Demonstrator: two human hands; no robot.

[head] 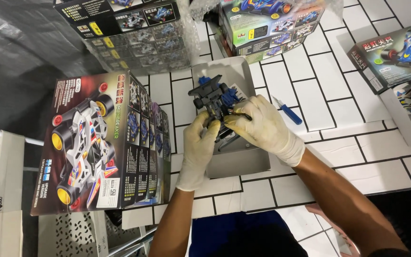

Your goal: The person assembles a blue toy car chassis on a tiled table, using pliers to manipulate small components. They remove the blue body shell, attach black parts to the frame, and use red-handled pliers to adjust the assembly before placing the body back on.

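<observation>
Both gloved hands meet over a grey open tray [236, 164] that lies on the white tiled table [338, 143]. Between them sits a small toy car chassis [215, 102], black with blue parts, held just above the tray's middle. The left hand [200, 145] comes up from below, its fingers [210, 128] closed on the chassis's near end. The right hand [262, 126] reaches in from the right, its fingers [236, 119] pinched together on a thin dark piece at the chassis's side; what that piece is cannot be told.

A blue-handled screwdriver [286, 112] lies on the table just right of the right hand, apart from it. To the left of the tray stands a stack of toy car kit boxes [101, 143], the top one showing a white racing car with yellow wheels. More boxes wrapped in clear film [143, 35] stand beyond the tray, another stack [272, 24] sits behind it to the right, and a single box [396, 52] rests at the far right edge.
</observation>
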